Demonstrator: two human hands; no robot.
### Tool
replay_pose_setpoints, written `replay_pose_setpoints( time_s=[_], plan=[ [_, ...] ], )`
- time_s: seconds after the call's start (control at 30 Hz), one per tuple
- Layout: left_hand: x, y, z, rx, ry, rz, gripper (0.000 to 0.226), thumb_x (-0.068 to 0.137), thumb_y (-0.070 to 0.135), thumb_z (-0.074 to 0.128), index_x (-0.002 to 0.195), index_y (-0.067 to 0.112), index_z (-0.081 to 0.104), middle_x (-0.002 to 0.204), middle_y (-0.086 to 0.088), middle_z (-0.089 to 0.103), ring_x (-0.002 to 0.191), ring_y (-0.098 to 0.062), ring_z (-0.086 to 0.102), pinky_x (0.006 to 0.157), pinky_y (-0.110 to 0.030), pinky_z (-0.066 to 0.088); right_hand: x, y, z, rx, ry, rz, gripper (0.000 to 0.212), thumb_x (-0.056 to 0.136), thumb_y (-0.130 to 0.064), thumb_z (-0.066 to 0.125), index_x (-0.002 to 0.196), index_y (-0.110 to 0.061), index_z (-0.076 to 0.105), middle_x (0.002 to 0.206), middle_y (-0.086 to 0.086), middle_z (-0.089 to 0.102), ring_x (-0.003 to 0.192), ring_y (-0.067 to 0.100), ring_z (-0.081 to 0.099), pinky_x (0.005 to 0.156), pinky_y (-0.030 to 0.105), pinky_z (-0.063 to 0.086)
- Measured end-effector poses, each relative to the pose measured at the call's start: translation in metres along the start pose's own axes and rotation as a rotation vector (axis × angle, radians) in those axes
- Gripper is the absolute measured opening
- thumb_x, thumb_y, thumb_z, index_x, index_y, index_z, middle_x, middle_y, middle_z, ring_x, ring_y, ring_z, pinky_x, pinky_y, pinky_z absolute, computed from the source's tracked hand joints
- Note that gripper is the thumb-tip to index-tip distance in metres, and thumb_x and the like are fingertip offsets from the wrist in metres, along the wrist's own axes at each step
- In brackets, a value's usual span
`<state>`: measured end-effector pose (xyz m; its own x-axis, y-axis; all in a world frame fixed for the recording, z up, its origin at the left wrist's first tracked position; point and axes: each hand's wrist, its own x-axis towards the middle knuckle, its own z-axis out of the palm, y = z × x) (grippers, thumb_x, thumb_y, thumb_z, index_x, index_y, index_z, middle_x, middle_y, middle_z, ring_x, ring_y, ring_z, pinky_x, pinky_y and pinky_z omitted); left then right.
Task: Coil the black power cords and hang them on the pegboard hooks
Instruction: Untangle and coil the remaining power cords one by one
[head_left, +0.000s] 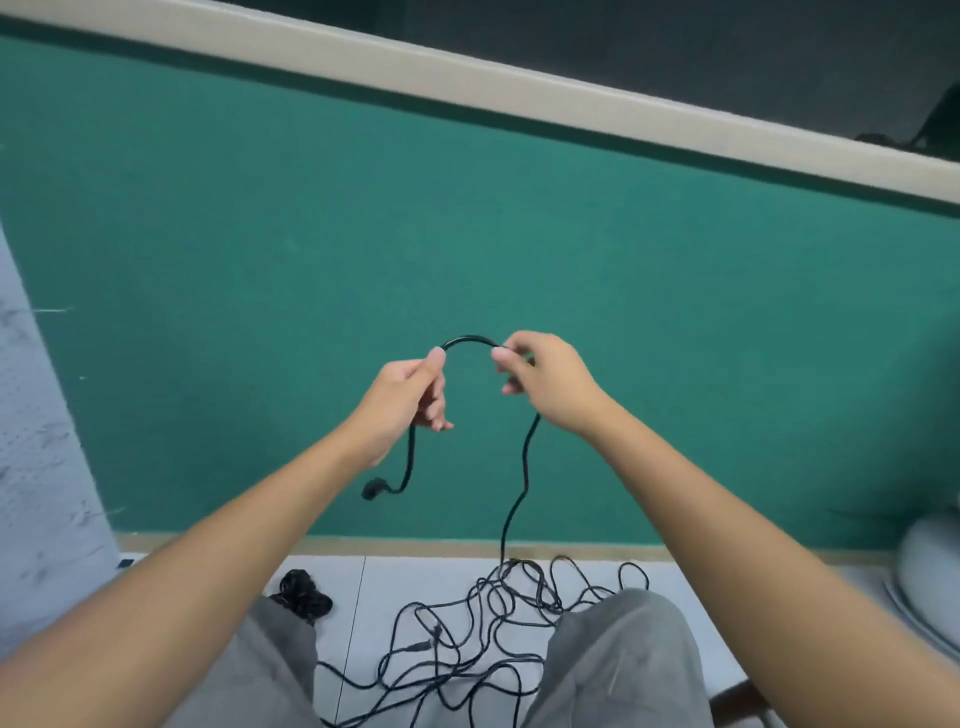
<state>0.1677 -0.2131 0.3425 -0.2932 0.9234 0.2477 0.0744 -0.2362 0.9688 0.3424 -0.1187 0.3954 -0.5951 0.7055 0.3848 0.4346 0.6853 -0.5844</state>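
Just starting the first loop: left hand (410, 395) and right hand (545, 379) both pinch the thin black rubber power cord (470, 340) above the tangled floor pile (483, 639). Next, probably feed slack up.

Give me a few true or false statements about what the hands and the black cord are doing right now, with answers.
1. Both hands hold the same black cord. True.
2. The plug end dangles below the left hand. True.
3. The cord is already neatly coiled. False: most of it lies in a loose tangle on the floor.
4. The right hand is empty. False: it pinches the cord.
5. A green wall is behind the hands. True.
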Motion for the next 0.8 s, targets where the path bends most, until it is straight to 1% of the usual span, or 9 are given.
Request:
replay_pose_setpoints(
  time_s=[0.1,0.17,0.23,0.3,0.4,0.5,0.6,0.7,0.8],
  plan=[
    [-0.01,-0.015,-0.013,0.213,-0.129,-0.046,0.039,0.105,0.033,0.057,0.078,0.006,0.062,0.075,-0.012,0.075,0.072,-0.019,0.071,0.087,-0.029,0.057,0.005,-0.007,-0.004,0.381,0.103,0.091,0.024,0.108,-0.02,0.048,0.09,-0.008,0.057,0.083,0.005,0.07,0.054,0.018,0.065,0.063,0.026,0.056],
    [-0.018,-0.038,-0.019,0.382,-0.218,-0.094,0.029,0.1,0.026,0.066,0.081,0.004,0.07,0.089,-0.005,0.08,0.088,-0.009,0.074,0.088,-0.018,0.05,0.008,-0.011,-0.008,0.561,0.121,0.109,0.021,0.109,-0.017,0.044,0.092,-0.009,0.056,0.078,0.009,0.069,0.05,0.017,0.059,0.063,0.028,0.059],
    [-0.027,-0.064,-0.02,0.407,-0.254,-0.119,0.024,0.099,0.019,0.068,0.086,0.0,0.072,0.094,-0.003,0.081,0.094,-0.009,0.074,0.086,-0.016,0.048,0.01,-0.012,-0.009,0.634,0.107,0.105,0.02,0.109,-0.016,0.043,0.096,-0.011,0.057,0.075,0.008,0.067,0.049,0.017,0.057,0.062,0.028,0.058],
    [-0.034,-0.079,-0.014,0.37,-0.182,-0.102,0.032,0.104,0.02,0.06,0.083,0.001,0.073,0.089,-0.004,0.08,0.089,-0.011,0.075,0.078,-0.013,0.048,0.014,-0.009,-0.009,0.633,0.104,0.098,0.02,0.109,-0.018,0.043,0.099,-0.012,0.059,0.074,0.008,0.067,0.049,0.017,0.057,0.061,0.028,0.058],
    [-0.038,-0.091,-0.015,0.249,0.085,-0.12,0.04,0.106,0.022,0.056,0.072,0.005,0.067,0.074,-0.015,0.076,0.069,-0.017,0.07,0.064,-0.017,0.049,0.02,0.005,-0.007,0.696,0.16,0.139,0.016,0.11,-0.02,0.044,0.106,-0.011,0.057,0.075,0.007,0.069,0.05,0.018,0.057,0.063,0.03,0.059],
    [-0.038,-0.102,-0.038,0.249,0.224,-0.118,0.045,0.104,0.029,0.061,0.066,0.004,0.066,0.067,-0.016,0.072,0.063,-0.02,0.066,0.072,-0.035,0.054,0.026,0.021,-0.003,0.766,0.185,0.203,0.016,0.11,-0.017,0.043,0.109,-0.009,0.057,0.077,0.005,0.069,0.053,0.02,0.056,0.066,0.033,0.058],
    [-0.034,-0.098,-0.055,0.242,0.312,-0.148,0.054,0.104,0.043,0.053,0.06,0.013,0.062,0.065,-0.015,0.069,0.056,-0.022,0.055,0.054,-0.03,0.043,0.032,0.034,0.011,0.697,0.13,0.208,0.018,0.109,-0.01,0.04,0.112,-0.01,0.057,0.085,0.003,0.069,0.054,0.018,0.056,0.069,0.032,0.059],
    [-0.021,-0.076,-0.057,0.055,0.325,-0.163,0.047,0.11,0.035,0.047,0.073,0.008,0.058,0.071,-0.013,0.067,0.055,-0.022,0.042,0.046,-0.026,0.03,0.035,0.039,0.03,0.529,0.08,0.181,0.02,0.108,-0.008,0.04,0.117,-0.015,0.056,0.083,0.0,0.068,0.049,0.013,0.054,0.06,0.024,0.054],
    [-0.007,-0.045,-0.052,-0.179,0.278,-0.114,0.027,0.109,0.022,0.048,0.101,0.002,0.065,0.1,-0.012,0.074,0.061,-0.018,0.054,0.046,-0.02,0.033,0.032,0.035,0.05,0.41,0.03,0.138,0.02,0.108,-0.013,0.046,0.121,-0.019,0.061,0.074,-0.005,0.069,0.047,0.015,0.054,0.059,0.028,0.051]
  ],
)
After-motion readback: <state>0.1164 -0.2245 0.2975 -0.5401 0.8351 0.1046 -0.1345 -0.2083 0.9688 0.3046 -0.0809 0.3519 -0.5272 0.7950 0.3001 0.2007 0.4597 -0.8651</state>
